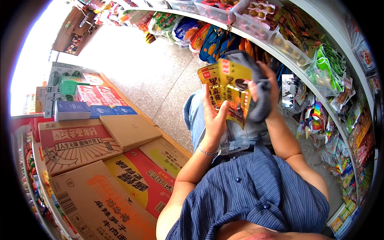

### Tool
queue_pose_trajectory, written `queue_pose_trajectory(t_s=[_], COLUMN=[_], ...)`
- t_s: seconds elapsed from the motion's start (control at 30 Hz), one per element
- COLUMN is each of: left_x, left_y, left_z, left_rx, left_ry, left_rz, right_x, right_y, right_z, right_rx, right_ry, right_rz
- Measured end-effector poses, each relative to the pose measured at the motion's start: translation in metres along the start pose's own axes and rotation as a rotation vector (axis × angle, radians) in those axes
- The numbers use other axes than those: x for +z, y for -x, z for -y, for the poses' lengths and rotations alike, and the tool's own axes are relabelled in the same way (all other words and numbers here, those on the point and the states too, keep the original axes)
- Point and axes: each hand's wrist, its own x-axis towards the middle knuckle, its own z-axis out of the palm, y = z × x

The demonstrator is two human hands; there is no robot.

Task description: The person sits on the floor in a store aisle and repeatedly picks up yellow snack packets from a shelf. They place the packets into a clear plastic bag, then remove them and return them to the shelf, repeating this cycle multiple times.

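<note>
My left hand [214, 118] supports two golden snack packets [210, 76] from below and the left, its fingers spread along their edge and its thumb in front. My right hand [268, 87] holds a dark grey cloth [259, 99], with its fingertips at the right side of the front golden packet [235, 87]. The cloth lies against that packet's right edge. Beneath the packets, a clear plastic container [235, 139] rests at my lap, partly hidden by my left hand and the packets.
Cardboard cartons [79, 144] are stacked at the left, with small blue boxes [72, 110] behind them. A curved white shelf [288, 64] with plastic bins [258, 22] and bagged snacks [325, 69] runs along the right. More packets hang beneath its edge. Speckled floor [177, 75] shows between the cartons and shelf.
</note>
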Motion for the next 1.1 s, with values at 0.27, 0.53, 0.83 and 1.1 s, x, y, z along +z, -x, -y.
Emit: queue_pose_trajectory(t_s=[0.27, 0.53, 0.83, 1.1], left_x=[-0.005, -0.013, -0.022, -0.025], left_y=[0.003, 0.003, -0.003, 0.003], left_z=[0.006, -0.005, -0.005, 0.008], left_rx=[-0.319, -0.584, -0.602, -0.651], left_ry=[0.227, 0.566, 0.906, 0.849], left_rz=[0.232, 0.265, 0.144, 0.029], right_x=[-0.03, -0.004, -0.012, 0.021], right_y=[-0.021, -0.012, 0.004, 0.026], right_z=[0.011, -0.035, -0.018, 0.003], right_rx=[0.846, 1.037, 0.304, -0.256], right_ry=[-0.908, -1.055, -0.537, 0.808], right_rz=[-0.138, -0.099, -0.209, 0.904])
